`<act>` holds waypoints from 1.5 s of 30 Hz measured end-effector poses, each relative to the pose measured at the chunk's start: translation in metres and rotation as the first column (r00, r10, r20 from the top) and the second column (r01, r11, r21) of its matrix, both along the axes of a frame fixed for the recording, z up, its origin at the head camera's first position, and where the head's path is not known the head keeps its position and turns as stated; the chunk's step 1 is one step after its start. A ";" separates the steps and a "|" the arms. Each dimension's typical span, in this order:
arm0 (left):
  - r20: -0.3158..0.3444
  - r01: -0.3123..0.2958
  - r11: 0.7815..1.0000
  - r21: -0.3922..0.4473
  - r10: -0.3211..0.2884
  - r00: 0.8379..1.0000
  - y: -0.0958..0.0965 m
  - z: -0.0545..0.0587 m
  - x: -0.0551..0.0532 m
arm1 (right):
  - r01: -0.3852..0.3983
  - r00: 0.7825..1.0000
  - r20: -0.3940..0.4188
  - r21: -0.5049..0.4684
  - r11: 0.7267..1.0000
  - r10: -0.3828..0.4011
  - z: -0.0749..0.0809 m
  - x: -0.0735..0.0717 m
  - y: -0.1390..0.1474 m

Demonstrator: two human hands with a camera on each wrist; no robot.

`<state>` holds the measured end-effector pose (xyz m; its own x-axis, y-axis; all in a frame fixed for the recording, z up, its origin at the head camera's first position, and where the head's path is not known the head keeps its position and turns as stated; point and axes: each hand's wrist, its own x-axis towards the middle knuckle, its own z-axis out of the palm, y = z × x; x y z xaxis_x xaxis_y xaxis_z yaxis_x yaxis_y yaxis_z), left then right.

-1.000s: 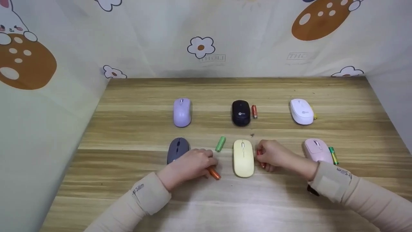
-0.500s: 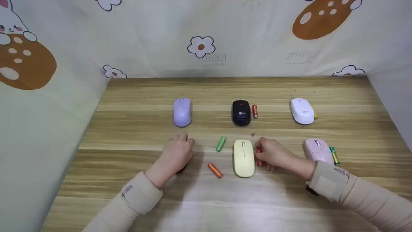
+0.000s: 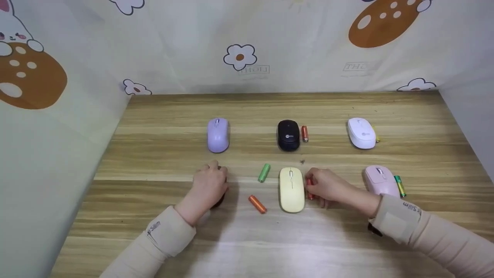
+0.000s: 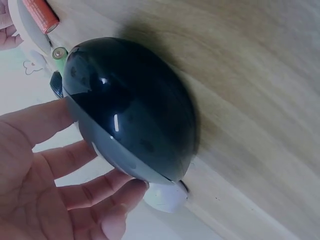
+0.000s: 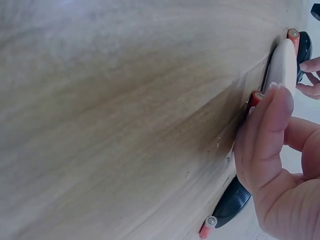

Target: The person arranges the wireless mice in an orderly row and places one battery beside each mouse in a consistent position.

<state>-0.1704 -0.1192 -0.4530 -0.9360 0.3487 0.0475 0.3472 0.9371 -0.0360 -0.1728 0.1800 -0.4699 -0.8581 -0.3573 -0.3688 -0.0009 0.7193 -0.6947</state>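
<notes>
My left hand [image 3: 209,185] covers most of a dark grey computer mouse. In the left wrist view the mouse [image 4: 135,105] shows a glossy side, with my thumb and fingers gripping it along its edge. An orange battery [image 3: 257,204] lies loose to the right of that hand, and a green battery [image 3: 264,173] lies farther back. My right hand [image 3: 328,185] holds a red battery [image 3: 310,189] in its curled fingers, close to the right side of a pale yellow mouse [image 3: 292,193]. Those fingers partly hide the battery.
Along the back stand a purple mouse [image 3: 218,135], a black mouse [image 3: 288,135] with a red battery [image 3: 305,133] beside it, and a white mouse [image 3: 361,133]. A pink mouse [image 3: 381,180] and a green-yellow battery [image 3: 400,186] lie by the right forearm. Patterned cloth [image 3: 173,50] rises behind the table.
My left hand has let go of the orange battery, which stays on the table, and has moved left onto the dark grey mouse. The right hand has hardly moved.
</notes>
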 end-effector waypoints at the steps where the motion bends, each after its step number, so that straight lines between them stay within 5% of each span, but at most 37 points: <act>1: -0.003 -0.002 1.000 0.002 0.002 1.000 0.000 0.000 0.000 | 0.002 1.000 0.004 0.001 1.000 -0.002 0.000 0.000 0.000; 10: -0.011 0.007 1.000 0.012 -0.007 1.000 -0.001 0.000 0.000 | -0.018 1.000 0.016 0.010 1.000 0.018 0.006 -0.003 0.001; 17: -0.014 0.022 1.000 -0.008 -0.022 1.000 0.001 0.003 0.000 | -0.060 0.964 -0.249 0.134 0.989 0.092 0.018 -0.001 -0.006; 20: -0.034 0.036 0.999 0.013 -0.036 0.999 0.005 0.004 0.000 | -0.101 0.914 -0.368 0.197 0.975 0.169 0.017 0.004 -0.011; 26: 0.021 0.063 0.997 0.038 -0.064 0.998 0.020 0.010 -0.003 | -0.214 0.749 -0.565 0.289 0.933 0.346 0.012 0.013 -0.020; 28: 0.056 0.079 0.996 0.053 -0.081 0.995 0.027 0.012 -0.006 | -0.249 0.725 -0.576 0.292 0.924 0.378 0.012 0.013 -0.022; 38: 0.245 0.149 0.978 0.144 -0.181 0.953 0.063 0.002 -0.017 | -0.270 0.730 -0.527 0.363 0.892 0.435 0.006 0.015 -0.032; 45: 0.309 0.272 0.961 0.050 -0.274 0.911 0.072 -0.004 -0.024 | -0.225 0.704 -0.551 0.425 0.877 0.448 0.004 0.016 -0.034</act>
